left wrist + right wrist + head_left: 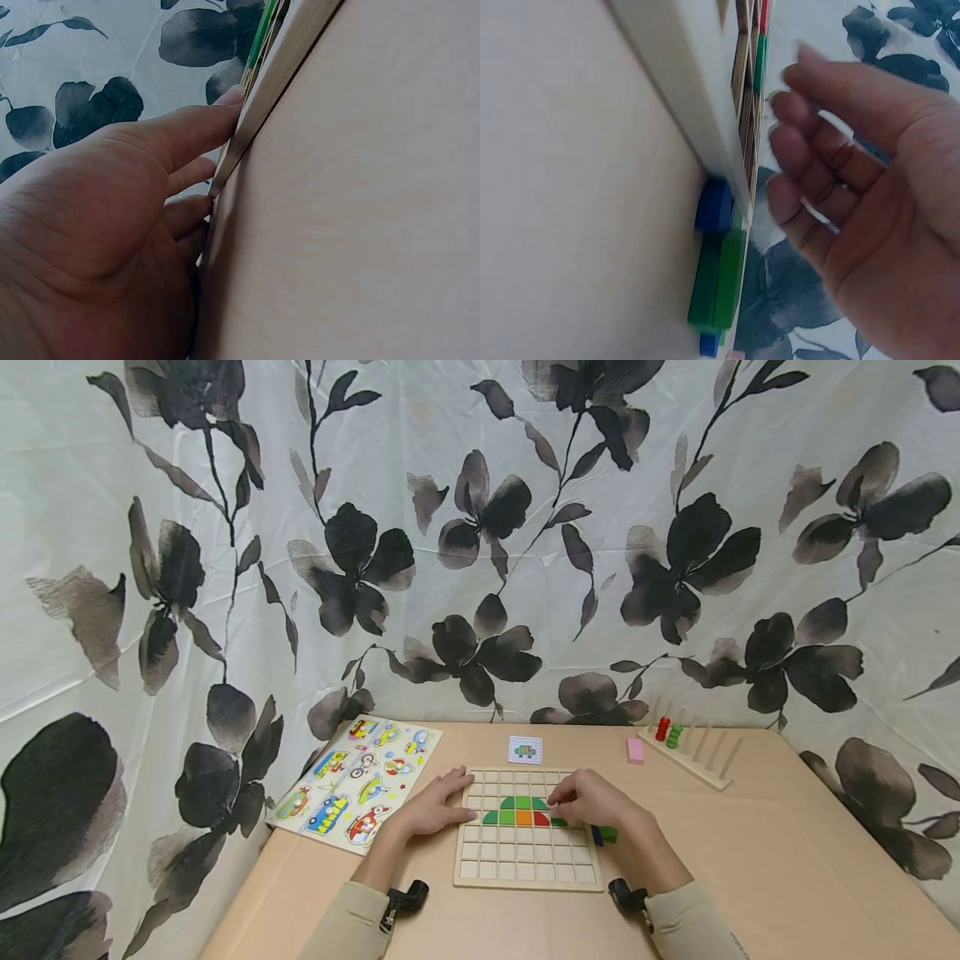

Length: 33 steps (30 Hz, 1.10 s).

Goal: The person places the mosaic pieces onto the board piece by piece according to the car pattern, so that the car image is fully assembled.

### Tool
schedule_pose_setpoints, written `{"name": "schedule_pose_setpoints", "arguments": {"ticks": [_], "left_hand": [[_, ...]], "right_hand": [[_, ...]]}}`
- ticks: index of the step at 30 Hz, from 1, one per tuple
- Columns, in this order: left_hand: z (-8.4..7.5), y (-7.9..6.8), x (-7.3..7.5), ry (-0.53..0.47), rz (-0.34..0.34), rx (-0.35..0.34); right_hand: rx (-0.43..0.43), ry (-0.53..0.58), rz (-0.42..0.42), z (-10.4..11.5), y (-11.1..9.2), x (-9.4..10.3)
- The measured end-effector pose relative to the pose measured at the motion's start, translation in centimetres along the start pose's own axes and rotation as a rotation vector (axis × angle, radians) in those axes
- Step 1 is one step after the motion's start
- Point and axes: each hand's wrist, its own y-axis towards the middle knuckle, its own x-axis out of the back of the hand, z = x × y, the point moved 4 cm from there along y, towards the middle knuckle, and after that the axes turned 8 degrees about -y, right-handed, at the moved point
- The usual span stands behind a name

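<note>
A wooden grid board lies on the table between both hands. Green, orange and red tiles fill some of its squares in a domed shape. At the board's left edge rests my left hand; in the left wrist view its thumb touches the rim, with the other fingers against the side. My right hand hovers over the board's right part, beside the tiles. The right wrist view shows its fingers loosely bent, with nothing seen between them. Blue and green blocks lie by the board's right edge.
Behind the board lies a small pattern card. A sheet of vehicle pictures is at the left. At the back right are a pink block and a wooden peg stand with red and green beads.
</note>
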Motion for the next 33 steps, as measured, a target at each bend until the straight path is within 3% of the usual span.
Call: {"name": "schedule_pose_setpoints", "arguments": {"ticks": [5,12,18,27,33], "left_hand": [[0.0,0.0,0.0,0.002,0.003,0.004],[0.1,0.0,0.0,0.007,-0.001,0.005],[0.1,-0.1,-0.1,0.005,0.001,-0.001],[0.1,0.0,-0.1,0.010,0.003,-0.010],[0.0,0.0,0.0,0.008,-0.004,-0.018]], "right_hand": [[0.000,-0.004,-0.072,-1.1,-0.2,1.1],[-0.124,0.045,-0.171,-2.8,-1.3,3.1],[-0.119,0.025,-0.216,-3.7,-1.8,3.9],[-0.192,0.065,-0.139,-4.8,-2.1,3.1],[-0.129,0.050,-0.092,-4.9,-2.1,2.3]]}}
